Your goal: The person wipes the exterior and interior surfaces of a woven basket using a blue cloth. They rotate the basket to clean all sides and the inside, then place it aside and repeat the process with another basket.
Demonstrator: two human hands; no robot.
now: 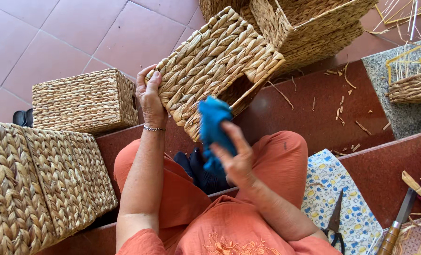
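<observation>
A woven straw basket is tilted in the air above my lap. My left hand grips its left edge, with a thin bracelet at the wrist. My right hand is shut on a bright blue cloth, which is pressed against the lower side of the basket. I sit on dark red steps in orange clothes.
Finished woven baskets stand at the left and lower left, with more stacked at the top. A half-woven basket sits at the right. Black scissors lie on a patterned cloth; a wooden-handled knife is beside them.
</observation>
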